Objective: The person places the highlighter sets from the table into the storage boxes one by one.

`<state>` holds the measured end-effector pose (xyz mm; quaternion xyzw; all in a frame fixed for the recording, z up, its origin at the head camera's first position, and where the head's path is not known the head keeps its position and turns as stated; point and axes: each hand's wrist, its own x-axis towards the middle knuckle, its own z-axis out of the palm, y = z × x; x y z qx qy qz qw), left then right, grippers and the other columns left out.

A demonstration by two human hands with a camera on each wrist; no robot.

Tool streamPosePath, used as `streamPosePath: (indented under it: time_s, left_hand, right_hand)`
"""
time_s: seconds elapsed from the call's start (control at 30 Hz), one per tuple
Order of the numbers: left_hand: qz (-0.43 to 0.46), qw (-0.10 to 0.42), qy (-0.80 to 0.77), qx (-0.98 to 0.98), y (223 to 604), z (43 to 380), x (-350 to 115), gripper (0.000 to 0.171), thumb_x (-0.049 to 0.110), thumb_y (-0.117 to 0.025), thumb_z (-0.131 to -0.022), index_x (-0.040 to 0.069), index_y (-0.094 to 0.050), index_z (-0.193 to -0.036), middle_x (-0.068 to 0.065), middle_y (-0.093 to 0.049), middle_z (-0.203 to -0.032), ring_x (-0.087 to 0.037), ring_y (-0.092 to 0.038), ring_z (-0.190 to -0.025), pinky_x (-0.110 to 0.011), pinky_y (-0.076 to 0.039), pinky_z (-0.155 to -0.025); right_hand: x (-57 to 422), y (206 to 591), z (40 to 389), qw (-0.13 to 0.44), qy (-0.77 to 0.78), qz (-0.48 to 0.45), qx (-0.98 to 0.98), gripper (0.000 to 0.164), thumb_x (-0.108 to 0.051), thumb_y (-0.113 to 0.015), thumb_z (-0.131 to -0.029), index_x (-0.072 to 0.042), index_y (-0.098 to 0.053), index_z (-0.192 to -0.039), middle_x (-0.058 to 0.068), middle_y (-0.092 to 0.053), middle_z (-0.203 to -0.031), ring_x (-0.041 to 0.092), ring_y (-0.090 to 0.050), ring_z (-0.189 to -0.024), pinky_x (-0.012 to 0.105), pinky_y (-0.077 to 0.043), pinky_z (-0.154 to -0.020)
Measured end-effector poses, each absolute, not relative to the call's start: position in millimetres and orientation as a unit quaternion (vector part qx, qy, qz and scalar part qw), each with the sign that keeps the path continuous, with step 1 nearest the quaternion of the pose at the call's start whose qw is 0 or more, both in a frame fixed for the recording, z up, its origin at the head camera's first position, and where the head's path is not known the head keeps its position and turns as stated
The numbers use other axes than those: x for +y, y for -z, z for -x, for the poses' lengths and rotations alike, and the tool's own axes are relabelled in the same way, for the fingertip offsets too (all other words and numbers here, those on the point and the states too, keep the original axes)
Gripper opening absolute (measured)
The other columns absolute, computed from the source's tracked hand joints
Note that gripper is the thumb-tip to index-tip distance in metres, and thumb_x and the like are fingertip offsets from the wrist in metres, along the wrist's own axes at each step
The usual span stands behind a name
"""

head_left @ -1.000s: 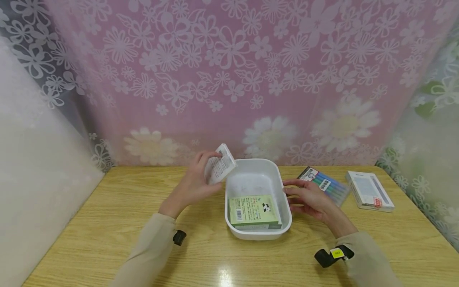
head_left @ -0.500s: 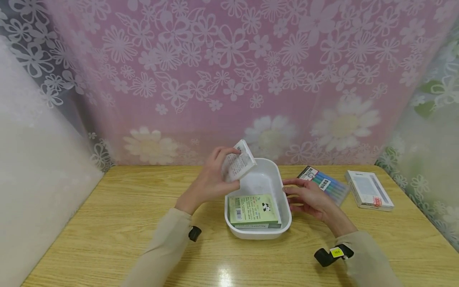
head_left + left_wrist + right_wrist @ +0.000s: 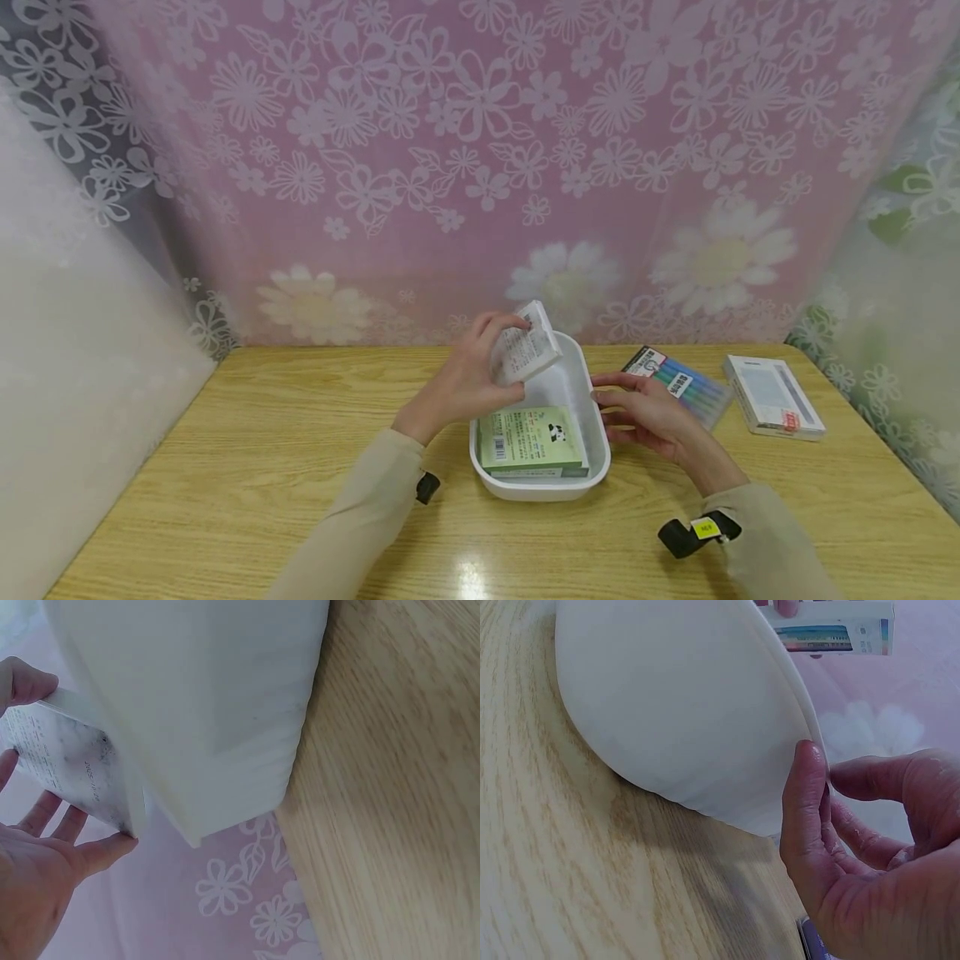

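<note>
My left hand [image 3: 468, 375] grips a small flat white box [image 3: 531, 343] by its edges, tilted above the far left part of a white plastic basin [image 3: 596, 442]. Fine print and a stamped date show on the box's face [image 3: 75, 765] in the left wrist view. A coloured picture strip marks its side [image 3: 829, 637] in the right wrist view. My right hand [image 3: 648, 417] pinches the basin's right rim between thumb and fingers. Inside the basin's near half lies a green box [image 3: 532, 437] with a panda picture, apparently on top of another green box.
Right of the basin, a clear pack of coloured pens [image 3: 686, 387] lies partly behind my right hand. Farther right rests a white box [image 3: 776, 397] with a red sticker. A floral curtain [image 3: 480, 167] hangs behind the wooden table [image 3: 300, 442].
My left hand has carried the white box to the right, from beside the basin's left rim to above its far part. My right hand and the basin have stayed in place.
</note>
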<state>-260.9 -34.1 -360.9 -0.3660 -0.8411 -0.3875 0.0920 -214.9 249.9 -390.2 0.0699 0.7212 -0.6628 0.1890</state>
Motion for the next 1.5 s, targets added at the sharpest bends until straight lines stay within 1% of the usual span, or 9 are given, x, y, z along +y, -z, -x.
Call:
streamPosePath:
  time_s: [0.07,0.27,0.43,0.57,0.73,0.93,1.1,1.3,1.5]
  left_hand:
    - [0.369,0.082,0.388,-0.841,363,262,-31,0.077,0.012,-0.079,-0.073,0.026,-0.047,-0.141,0.000,-0.044,-0.144,-0.019,-0.052,-0.123,-0.037,-0.055,-0.093]
    - [0.363,0.059,0.382,-0.848,372,266,-23,0.080,0.010,-0.080,-0.073,0.027,-0.046,-0.143,-0.002,-0.043,-0.147,-0.021,-0.051,-0.126,-0.041,-0.054,-0.098]
    - [0.370,0.052,0.358,-0.856,378,270,-16,0.080,0.014,-0.080,-0.075,0.027,-0.043,-0.145,-0.001,-0.041,-0.149,-0.020,-0.049,-0.130,-0.040,-0.051,-0.101]
    - [0.379,0.050,0.341,-0.859,382,274,-12,0.080,0.016,-0.080,-0.077,0.026,-0.042,-0.146,-0.002,-0.040,-0.151,-0.020,-0.046,-0.133,-0.040,-0.050,-0.103]
    - [0.375,0.033,0.331,-0.865,385,277,-10,0.078,0.019,-0.079,-0.077,0.027,-0.043,-0.146,-0.002,-0.039,-0.153,-0.021,-0.046,-0.132,-0.041,-0.050,-0.100]
    - [0.370,0.013,0.301,-0.879,388,280,-8,0.078,0.024,-0.078,-0.079,0.029,-0.041,-0.147,-0.005,-0.043,-0.149,-0.020,-0.050,-0.120,-0.036,-0.052,-0.091]
    - [0.366,-0.017,0.263,-0.892,386,284,-7,0.080,0.026,-0.078,-0.081,0.030,-0.038,-0.151,-0.008,-0.046,-0.144,-0.019,-0.051,-0.111,-0.035,-0.049,-0.090]
    - [0.360,-0.046,0.236,-0.901,384,287,-4,0.078,0.029,-0.076,-0.082,0.029,-0.038,-0.151,-0.011,-0.045,-0.147,-0.020,-0.052,-0.111,-0.036,-0.050,-0.090]
    - [0.351,-0.068,0.211,-0.910,380,287,-3,0.073,0.034,-0.071,-0.086,0.026,-0.039,-0.151,-0.011,-0.048,-0.144,-0.021,-0.051,-0.110,-0.036,-0.049,-0.089]
  right_hand:
    - [250,390,215,0.190,0.663,-0.070,0.721,0.060,-0.029,-0.066,-0.100,-0.005,-0.043,-0.150,0.000,-0.072,-0.108,0.016,-0.073,-0.089,0.030,-0.062,-0.075]
    - [249,390,215,0.193,0.666,-0.070,0.717,0.060,-0.029,-0.067,-0.100,-0.005,-0.043,-0.150,-0.001,-0.071,-0.108,0.015,-0.072,-0.088,0.030,-0.062,-0.074]
    - [249,390,215,0.192,0.667,-0.072,0.716,0.059,-0.029,-0.066,-0.100,-0.005,-0.043,-0.150,0.000,-0.071,-0.109,0.015,-0.073,-0.088,0.030,-0.062,-0.074]
    - [249,390,215,0.191,0.667,-0.071,0.717,0.059,-0.028,-0.066,-0.100,-0.005,-0.043,-0.150,0.000,-0.070,-0.111,0.016,-0.073,-0.089,0.030,-0.062,-0.076]
    - [249,389,214,0.194,0.677,-0.066,0.707,0.056,-0.026,-0.065,-0.101,-0.004,-0.044,-0.148,0.000,-0.071,-0.107,0.015,-0.073,-0.088,0.029,-0.062,-0.074]
    - [249,388,214,0.193,0.683,-0.067,0.701,0.051,-0.024,-0.065,-0.101,-0.004,-0.047,-0.145,-0.002,-0.071,-0.103,0.014,-0.073,-0.087,0.029,-0.062,-0.073]
    - [248,388,213,0.191,0.683,-0.071,0.702,0.050,-0.024,-0.065,-0.101,-0.004,-0.048,-0.144,-0.002,-0.072,-0.102,0.014,-0.072,-0.086,0.028,-0.062,-0.072]
    - [248,389,213,0.192,0.683,-0.070,0.701,0.051,-0.025,-0.065,-0.101,-0.004,-0.047,-0.144,-0.001,-0.072,-0.102,0.014,-0.072,-0.085,0.028,-0.062,-0.072]
    - [248,390,213,0.192,0.682,-0.068,0.702,0.054,-0.027,-0.065,-0.101,-0.004,-0.046,-0.145,-0.002,-0.072,-0.102,0.014,-0.073,-0.086,0.029,-0.062,-0.073]
